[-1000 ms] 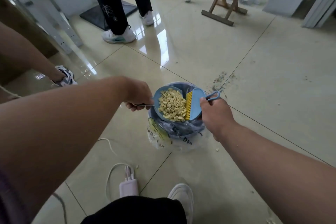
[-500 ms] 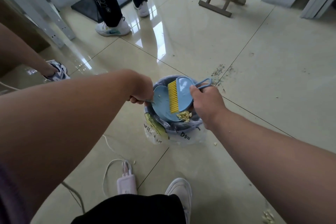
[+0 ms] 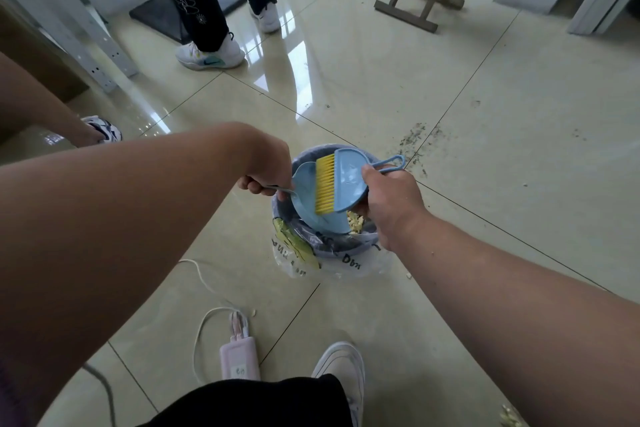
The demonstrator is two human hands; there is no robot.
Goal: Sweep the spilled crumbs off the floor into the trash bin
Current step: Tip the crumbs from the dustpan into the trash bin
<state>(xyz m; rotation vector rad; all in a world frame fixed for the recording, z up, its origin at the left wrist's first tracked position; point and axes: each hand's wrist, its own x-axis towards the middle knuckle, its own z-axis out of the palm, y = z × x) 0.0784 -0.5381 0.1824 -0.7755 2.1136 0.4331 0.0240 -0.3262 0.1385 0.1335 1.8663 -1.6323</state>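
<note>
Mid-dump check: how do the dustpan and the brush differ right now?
The dustpan is in the left hand, tipped steeply into the bin; the brush is in the right hand, lying across it. The brush has yellow bristles; the dustpan is a plain scoop. Both are light blue plastic, held over the bin.

Both bare forearms reach forward and converge toward the middle of the view. The left hand (image 3: 268,168) is knuckles-up, its fingers curled tight round a thin handle beneath the palm. The right hand (image 3: 391,204) shows its back to the camera, wrist slightly bent, thumb and fingers gripping a second handle. The two hands sit near each other, not touching.
</note>
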